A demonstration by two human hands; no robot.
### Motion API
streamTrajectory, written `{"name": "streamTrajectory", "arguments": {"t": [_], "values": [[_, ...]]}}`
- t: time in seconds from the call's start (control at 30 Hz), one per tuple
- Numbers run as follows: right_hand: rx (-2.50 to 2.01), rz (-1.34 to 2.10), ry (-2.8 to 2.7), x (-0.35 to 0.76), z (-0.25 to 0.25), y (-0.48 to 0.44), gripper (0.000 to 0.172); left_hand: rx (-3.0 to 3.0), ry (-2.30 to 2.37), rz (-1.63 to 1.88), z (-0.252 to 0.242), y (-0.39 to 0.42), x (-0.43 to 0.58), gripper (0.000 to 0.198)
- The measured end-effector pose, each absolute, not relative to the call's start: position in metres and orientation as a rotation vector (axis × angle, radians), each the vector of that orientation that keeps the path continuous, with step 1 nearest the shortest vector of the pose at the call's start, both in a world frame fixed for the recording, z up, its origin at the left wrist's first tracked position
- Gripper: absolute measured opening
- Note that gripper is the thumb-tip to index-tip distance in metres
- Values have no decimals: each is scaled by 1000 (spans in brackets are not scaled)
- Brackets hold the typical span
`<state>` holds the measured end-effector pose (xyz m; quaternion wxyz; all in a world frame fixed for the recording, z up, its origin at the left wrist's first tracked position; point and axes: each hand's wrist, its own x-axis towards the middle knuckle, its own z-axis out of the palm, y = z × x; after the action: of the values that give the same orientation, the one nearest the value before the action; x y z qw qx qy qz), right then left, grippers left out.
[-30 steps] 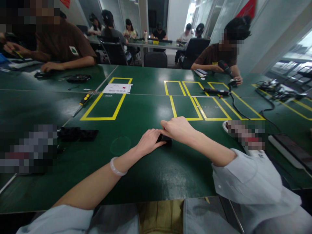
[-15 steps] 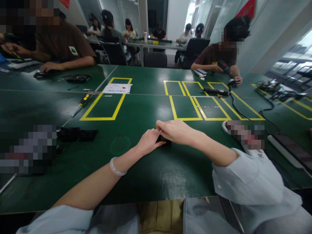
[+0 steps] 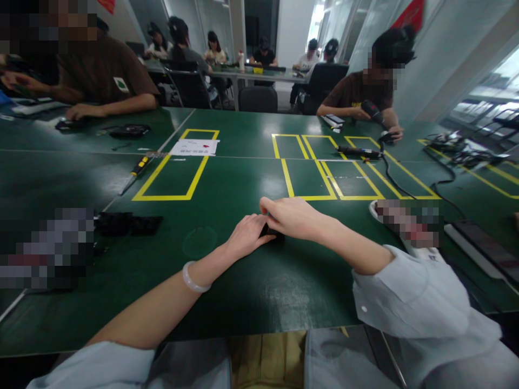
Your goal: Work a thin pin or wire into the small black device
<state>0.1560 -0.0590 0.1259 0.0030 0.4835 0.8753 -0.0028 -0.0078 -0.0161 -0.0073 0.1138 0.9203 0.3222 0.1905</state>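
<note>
Both my hands meet near the middle of the green table [image 3: 251, 292]. My left hand [image 3: 248, 235], with a pale bangle on the wrist, lies flat with its fingers against a small black object [image 3: 269, 232]. My right hand [image 3: 295, 217] arches over the same object and covers most of it, fingers curled down onto it. Only a dark sliver of the object shows between the hands, so its shape is unclear.
Yellow taped rectangles [image 3: 174, 173] mark the table ahead, one with a white paper [image 3: 194, 147]. A yellow-handled screwdriver [image 3: 140, 166] lies left, black parts [image 3: 130, 224] nearer left. Co-workers sit across; one holds a power tool [image 3: 375, 114]. Cables and a tray [image 3: 478, 248] lie right.
My right hand has slid slightly left and lower over the black object, hiding more of it. My left hand has barely moved.
</note>
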Motion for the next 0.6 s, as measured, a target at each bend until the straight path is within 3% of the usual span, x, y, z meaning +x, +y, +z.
{"name": "streamTrajectory", "arguments": {"t": [0.13,0.27,0.6], "values": [[1515,62,2691,155,124,-57,29,2724,943,534,-7,-16,-8,43],[1503,-29,2718,156,124,-57,22,2716,945,518,-4,-17,-7,40],[1535,19,2679,155,124,-53,24,2745,942,503,-3,-17,-8,41]]}}
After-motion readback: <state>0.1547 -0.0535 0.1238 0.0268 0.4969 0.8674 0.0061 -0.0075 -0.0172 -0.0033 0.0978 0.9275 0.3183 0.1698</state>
